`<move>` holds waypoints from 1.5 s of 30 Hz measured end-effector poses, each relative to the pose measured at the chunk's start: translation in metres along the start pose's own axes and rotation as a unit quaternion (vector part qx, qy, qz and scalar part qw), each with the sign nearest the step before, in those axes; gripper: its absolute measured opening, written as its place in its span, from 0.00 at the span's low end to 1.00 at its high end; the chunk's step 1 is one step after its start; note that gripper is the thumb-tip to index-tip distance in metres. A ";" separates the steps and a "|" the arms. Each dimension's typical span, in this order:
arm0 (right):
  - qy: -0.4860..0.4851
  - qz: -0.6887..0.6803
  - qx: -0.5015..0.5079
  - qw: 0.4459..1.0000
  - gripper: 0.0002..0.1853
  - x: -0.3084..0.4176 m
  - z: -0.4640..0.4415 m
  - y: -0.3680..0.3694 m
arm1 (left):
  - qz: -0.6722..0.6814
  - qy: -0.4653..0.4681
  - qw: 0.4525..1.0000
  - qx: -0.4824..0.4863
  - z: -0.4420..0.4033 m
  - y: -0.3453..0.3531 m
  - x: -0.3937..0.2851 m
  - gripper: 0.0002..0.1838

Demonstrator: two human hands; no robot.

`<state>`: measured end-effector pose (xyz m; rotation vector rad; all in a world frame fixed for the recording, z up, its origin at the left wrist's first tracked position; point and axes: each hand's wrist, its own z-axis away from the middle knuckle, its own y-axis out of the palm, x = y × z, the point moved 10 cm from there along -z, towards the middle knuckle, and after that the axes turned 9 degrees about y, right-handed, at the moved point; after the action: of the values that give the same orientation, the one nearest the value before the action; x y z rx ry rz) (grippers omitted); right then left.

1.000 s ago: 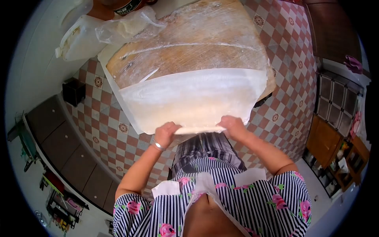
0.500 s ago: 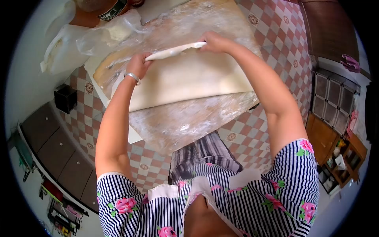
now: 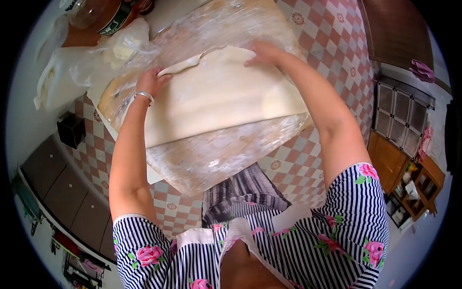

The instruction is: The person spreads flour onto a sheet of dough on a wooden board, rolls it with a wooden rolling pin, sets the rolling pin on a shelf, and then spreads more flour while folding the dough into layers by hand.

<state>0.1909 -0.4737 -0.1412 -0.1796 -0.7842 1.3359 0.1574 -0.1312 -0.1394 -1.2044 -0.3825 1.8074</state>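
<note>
Floured board, dough sheet in both hands' reach

Lying across the middle of a floured wooden board (image 3: 202,166): one pale dough sheet (image 3: 216,96), wide and limp. Runs slantwise, straight and smooth along its near side, uneven along its far side, with a narrow turned-over lip towards the far left.

At the sheet's far left corner, left hand (image 3: 151,83): grips the lip, fingers closed on the dough. On that wrist, a silver bracelet (image 3: 145,98). At the sheet's far right edge, right hand (image 3: 264,54): palm down, fingers loosely open and spread over the dough. Cannot tell how firmly pressed.

Floured wood visible on the near side of the sheet, down to the board's near corner, and again beyond the far side. Under the board's left edge, part of a pale surface (image 3: 153,177).

By the board's far left edge, a clear plastic bag (image 3: 127,45) with something whitish inside. Next to that, a translucent white container (image 3: 60,79); farther off, a large jar (image 3: 96,14) with a dark label.

Below, a checkered tile floor (image 3: 288,166). Off to the left, a black box (image 3: 71,131). Off to the right, a purple cloth (image 3: 422,71) and a wooden shelf unit (image 3: 418,188) holding small items, too small to identify.
</note>
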 end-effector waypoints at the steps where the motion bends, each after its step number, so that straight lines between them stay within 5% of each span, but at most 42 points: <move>1: -0.015 -0.018 0.004 1.000 0.23 0.003 0.007 -0.002 | 0.045 0.025 0.999 -0.009 -0.002 0.001 0.000 0.14; 7: -0.027 -0.179 0.012 0.983 0.22 0.000 0.037 -0.032 | 0.211 0.090 0.971 -0.067 -0.004 -0.023 -0.004 0.13; 13: -0.002 -0.099 -0.036 0.994 0.24 -0.023 -0.005 -0.013 | -0.071 0.034 0.994 -0.072 -0.024 -0.019 0.009 0.18; 19: -0.001 -0.121 -0.080 0.989 0.24 -0.016 0.001 -0.029 | 0.091 0.029 0.995 -0.011 -0.037 -0.012 0.030 0.20; 25: 0.011 -0.185 -0.070 0.980 0.24 -0.027 -0.018 -0.014 | 0.052 0.044 0.992 -0.103 -0.044 -0.023 0.036 0.11; 30: 0.024 -0.131 -0.068 0.989 0.23 -0.015 -0.013 -0.025 | 0.180 0.054 0.977 -0.097 -0.045 -0.026 0.038 0.12; 33: 0.064 -0.304 -0.049 0.949 0.25 -0.027 -0.011 -0.027 | 0.188 -0.017 0.978 -0.093 -0.046 -0.027 0.058 0.20; 37: 0.052 -0.219 -0.067 0.972 0.27 -0.035 -0.027 -0.020 | 0.146 -0.058 0.986 -0.059 -0.044 -0.026 0.051 0.30; 45: 0.062 -0.126 -0.094 0.986 0.27 -0.019 -0.022 -0.026 | -0.003 0.003 1.000 -0.029 -0.042 -0.036 0.042 0.44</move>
<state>0.2247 -0.4910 -0.1506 -0.2995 -0.7992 1.0019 0.2068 -0.0863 -0.1599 -1.2470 -0.4377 1.7979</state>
